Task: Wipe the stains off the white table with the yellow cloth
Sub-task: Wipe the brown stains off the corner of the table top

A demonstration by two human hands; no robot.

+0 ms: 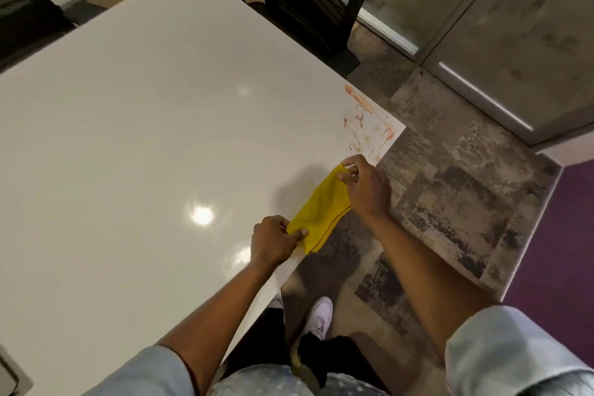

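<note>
A yellow cloth (321,212), folded, is stretched between both hands just above the near right edge of the white table (144,138). My left hand (273,243) pinches its lower end. My right hand (366,186) pinches its upper end. Orange-brown stains (366,119) smear the table's right corner, a short way beyond my right hand. The cloth does not touch the stains.
A black mesh office chair (315,0) stands at the table's far side, and another dark chair (22,10) at the far left. Patterned grey carpet (450,202) lies to the right of the table. My white shoes (319,315) show below the table edge.
</note>
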